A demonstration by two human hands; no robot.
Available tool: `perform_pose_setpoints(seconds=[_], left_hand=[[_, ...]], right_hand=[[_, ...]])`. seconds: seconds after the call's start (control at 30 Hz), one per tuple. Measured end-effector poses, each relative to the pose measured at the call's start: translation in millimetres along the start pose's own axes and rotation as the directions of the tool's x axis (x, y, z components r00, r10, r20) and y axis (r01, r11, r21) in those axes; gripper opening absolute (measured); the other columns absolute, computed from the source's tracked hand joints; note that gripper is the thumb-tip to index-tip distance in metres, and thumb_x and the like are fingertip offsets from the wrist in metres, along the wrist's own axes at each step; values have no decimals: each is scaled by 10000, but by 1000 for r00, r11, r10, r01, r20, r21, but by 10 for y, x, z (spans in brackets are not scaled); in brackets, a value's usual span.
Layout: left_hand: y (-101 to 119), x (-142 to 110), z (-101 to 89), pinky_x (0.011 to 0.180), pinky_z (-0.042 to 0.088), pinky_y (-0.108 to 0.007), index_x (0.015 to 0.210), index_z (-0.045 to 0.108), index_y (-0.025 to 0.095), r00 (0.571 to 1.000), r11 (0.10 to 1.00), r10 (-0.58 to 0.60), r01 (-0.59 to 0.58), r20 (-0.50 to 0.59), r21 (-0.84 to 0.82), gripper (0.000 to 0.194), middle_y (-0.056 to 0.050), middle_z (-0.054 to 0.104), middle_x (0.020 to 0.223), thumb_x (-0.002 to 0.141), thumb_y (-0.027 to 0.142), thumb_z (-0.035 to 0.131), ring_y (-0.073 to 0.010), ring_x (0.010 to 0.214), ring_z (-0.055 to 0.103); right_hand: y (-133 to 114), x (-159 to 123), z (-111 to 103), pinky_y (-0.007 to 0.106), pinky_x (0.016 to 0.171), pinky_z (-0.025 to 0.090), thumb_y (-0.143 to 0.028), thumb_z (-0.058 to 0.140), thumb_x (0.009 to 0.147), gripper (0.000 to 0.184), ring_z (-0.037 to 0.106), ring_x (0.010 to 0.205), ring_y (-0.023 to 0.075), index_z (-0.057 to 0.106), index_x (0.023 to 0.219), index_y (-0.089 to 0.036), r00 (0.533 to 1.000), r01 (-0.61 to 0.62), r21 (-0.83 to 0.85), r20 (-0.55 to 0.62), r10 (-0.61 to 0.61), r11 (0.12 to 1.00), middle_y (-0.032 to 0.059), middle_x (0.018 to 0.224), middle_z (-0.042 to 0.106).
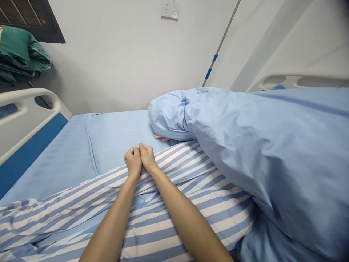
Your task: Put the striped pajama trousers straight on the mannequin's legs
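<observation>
My left hand (133, 160) and my right hand (147, 155) are both closed into fists, side by side and touching. They rest against the far edge of the striped trousers (174, 156), where the blue and white cloth meets the bed sheet. Whether any cloth is pinched inside the fists is hidden. The trouser legs stretch across the bed from right to left. A light blue quilt (231, 127) is heaped over the upper part at the right. From under its left end, fingertips of another hand (163, 138) stick out.
Light blue sheeting (117, 127) covers the bed, with a white and blue end board (32, 127) at the left. Another rail (294, 80) stands at the far right. Behind are a metal pole (225, 34), a wall socket (170, 10) and folded green cloth (21, 52).
</observation>
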State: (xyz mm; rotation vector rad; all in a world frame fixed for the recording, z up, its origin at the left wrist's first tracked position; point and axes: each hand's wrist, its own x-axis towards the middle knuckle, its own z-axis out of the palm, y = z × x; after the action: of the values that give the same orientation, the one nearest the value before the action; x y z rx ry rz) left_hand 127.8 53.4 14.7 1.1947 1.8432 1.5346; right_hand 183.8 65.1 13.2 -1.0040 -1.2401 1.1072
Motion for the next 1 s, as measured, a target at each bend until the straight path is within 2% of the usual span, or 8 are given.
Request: perform_pose_setpoints(seconds=[0.13,0.23,0.37,0.47,0.6,0.73,0.9,1.0], left_hand=[[-132,-11,12,497,257,-229,479,404,179,1000,999,3,-3,7,39,326,46,396,447,775,315,418,-88,498,342],[-160,-9,-11,493,255,-226,472,364,181,1000,1000,6,-6,-1,25,343,53,360,440,781,321,417,-83,489,323],[-163,-4,9,477,232,-234,480,362,184,999,999,24,-25,38,26,345,53,346,445,786,334,416,-83,489,292],[-159,-27,37,476,214,-240,471,336,188,997,995,62,-66,47,76,341,55,299,443,774,317,425,-83,491,267],[-112,-74,24,484,214,-236,463,283,189,994,986,95,-101,46,133,341,59,227,454,746,296,441,-77,493,252],[62,-59,50,474,220,-225,464,315,188,995,997,51,-56,91,57,308,62,244,456,721,297,446,-70,483,254],[297,-63,376,446,234,-211,498,300,199,998,966,-56,63,36,-250,251,67,257,471,699,276,430,-61,459,261],[270,-129,551,445,241,-209,499,303,200,991,966,-124,109,-51,-236,262,69,275,457,712,291,427,-65,467,268]], right_hand=[[4,-23,38,211,476,297,-409,400,823,359,331,521,85,358,541,-192,1000,-6,-43,-1,6,999,-47,511,359],[-41,-26,35,216,481,283,-395,367,841,374,347,517,92,372,527,-192,1000,-15,-164,-3,15,986,-40,496,377],[-152,-20,-125,242,529,246,-333,433,834,349,339,508,101,441,517,-188,981,191,-483,128,-147,855,-26,485,416],[-165,-13,-297,247,543,229,-313,453,839,345,325,498,100,447,516,-190,950,304,-541,232,-208,784,-27,482,418],[-78,12,-432,234,518,223,-343,369,878,418,330,495,96,392,490,-189,970,238,-495,164,-179,836,-39,470,377],[-32,63,-465,219,487,226,-393,364,867,432,336,490,85,365,487,-188,979,195,-366,133,-157,910,-50,462,343],[-38,132,-511,204,482,278,-416,362,852,410,353,493,82,385,513,-186,994,101,-118,53,-95,988,-50,470,360],[-42,130,-537,200,478,292,-411,383,839,383,346,501,79,379,529,-187,998,64,-53,0,-64,997,-49,491,367]])
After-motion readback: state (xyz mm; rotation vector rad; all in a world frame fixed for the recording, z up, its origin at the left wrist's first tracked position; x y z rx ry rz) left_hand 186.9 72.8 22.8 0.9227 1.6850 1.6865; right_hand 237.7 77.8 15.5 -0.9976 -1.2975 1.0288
